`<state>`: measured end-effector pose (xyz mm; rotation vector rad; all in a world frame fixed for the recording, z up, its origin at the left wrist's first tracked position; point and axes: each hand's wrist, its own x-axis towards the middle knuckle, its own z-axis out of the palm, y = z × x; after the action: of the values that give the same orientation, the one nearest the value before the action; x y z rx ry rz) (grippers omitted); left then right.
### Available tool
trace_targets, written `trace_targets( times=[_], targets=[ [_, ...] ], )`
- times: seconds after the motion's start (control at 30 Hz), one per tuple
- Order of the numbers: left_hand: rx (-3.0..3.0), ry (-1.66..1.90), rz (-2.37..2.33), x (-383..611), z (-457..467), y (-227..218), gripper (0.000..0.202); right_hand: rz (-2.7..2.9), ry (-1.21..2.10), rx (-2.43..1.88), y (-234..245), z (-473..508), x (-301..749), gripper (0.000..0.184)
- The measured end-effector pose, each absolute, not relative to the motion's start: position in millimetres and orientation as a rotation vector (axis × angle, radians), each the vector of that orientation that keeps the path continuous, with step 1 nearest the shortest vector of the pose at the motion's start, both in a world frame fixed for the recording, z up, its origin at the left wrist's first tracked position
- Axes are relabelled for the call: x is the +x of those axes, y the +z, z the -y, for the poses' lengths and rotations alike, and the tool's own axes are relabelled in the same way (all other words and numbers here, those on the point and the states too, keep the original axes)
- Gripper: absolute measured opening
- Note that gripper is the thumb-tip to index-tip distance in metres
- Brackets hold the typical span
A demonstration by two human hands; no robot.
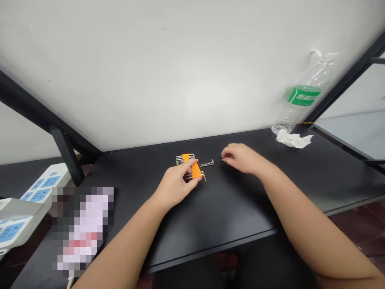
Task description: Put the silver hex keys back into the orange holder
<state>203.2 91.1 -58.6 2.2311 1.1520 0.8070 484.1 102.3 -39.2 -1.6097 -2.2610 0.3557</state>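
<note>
My left hand (177, 180) is closed on an orange hex key holder (196, 170), thumb at its near end and fingers over its far side. Bent metal ends of hex keys stick out of it. Just beyond my fingers, another orange part (185, 157) carries several hex keys side by side; my fingers hide whether the two parts join. A few loose hex keys (207, 163) lie on the black table to the right of the holder. Farther right, my right hand (239, 157) is pinched low over the table, with a small dark bit showing at its fingertips, too small to name.
A clear plastic bottle (305, 96) with a green label stands against the wall at back right, beside a crumpled white tissue (293, 139). White power strips (45, 186) with blue sockets and a blurred-out pinkish object (90, 220) are on the left. Black frame bars (69, 156) rise at both sides.
</note>
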Motion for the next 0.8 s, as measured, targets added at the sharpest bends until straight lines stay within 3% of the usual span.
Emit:
trace_targets(
  times=[0.17,0.4,0.63,0.8],
  targets=[
    [2.236,0.790,-1.139,202,-93,-60,0.052,2.308,0.340,-1.955,-41,-112,513,0.014],
    [2.245,0.782,-1.141,202,-93,-60,0.054,2.374,0.383,-2.026,-42,-107,499,0.008],
    [2.246,0.798,-1.153,202,-94,-62,0.053,2.295,0.748,-1.367,-35,-94,474,0.008],
    [2.239,0.820,-1.140,202,-93,-61,0.053,2.167,0.791,-1.180,-33,-87,459,0.009]
  ],
)
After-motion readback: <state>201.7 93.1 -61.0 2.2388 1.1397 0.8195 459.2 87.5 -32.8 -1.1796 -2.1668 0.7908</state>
